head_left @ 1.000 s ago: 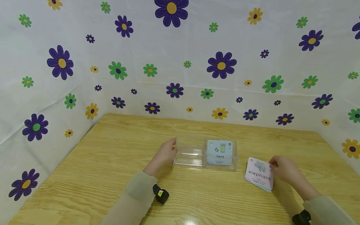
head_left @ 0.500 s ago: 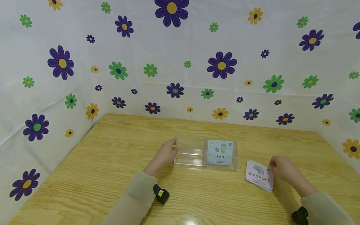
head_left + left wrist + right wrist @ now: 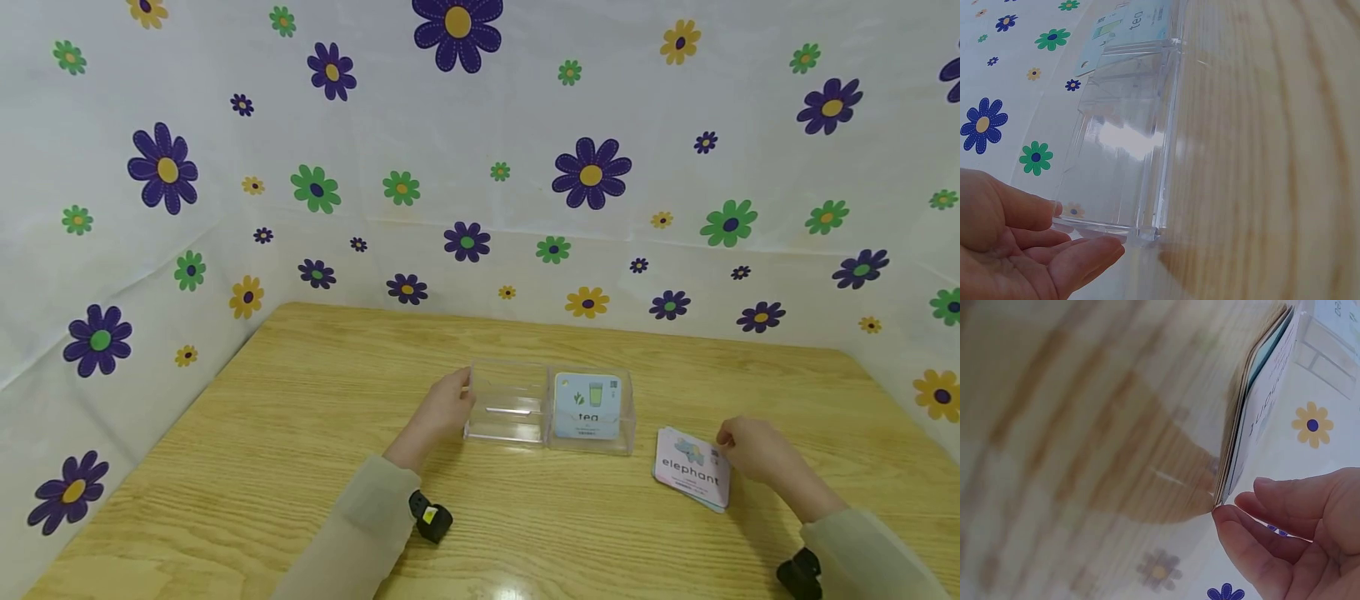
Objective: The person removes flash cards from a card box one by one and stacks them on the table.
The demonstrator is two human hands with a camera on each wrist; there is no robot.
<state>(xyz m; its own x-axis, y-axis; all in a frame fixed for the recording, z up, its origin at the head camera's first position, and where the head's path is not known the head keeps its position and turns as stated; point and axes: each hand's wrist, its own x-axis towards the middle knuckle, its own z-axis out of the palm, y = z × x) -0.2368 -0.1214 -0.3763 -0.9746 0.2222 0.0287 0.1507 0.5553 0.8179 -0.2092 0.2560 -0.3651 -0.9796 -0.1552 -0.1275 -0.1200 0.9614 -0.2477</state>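
Head view: the card stack [image 3: 692,471] lies just left of your right hand [image 3: 757,450], between it and the clear holder [image 3: 502,433].
Your right hand is by far the nearer one: a fingertip meets the stack's far right corner in the right wrist view, though you cannot tell whether the fingers truly pinch it. The stack, elephant card uppermost, sits on the table [image 3: 525,529] a little closer to you than the holder and apart from it, turned askew to the holder's long axis, which runs left to right. Your left hand [image 3: 444,406] grasps the holder's left end wall between thumb and fingers. The tea card [image 3: 588,396] stands in the right compartment [image 3: 628,437], the one nearer the stack.
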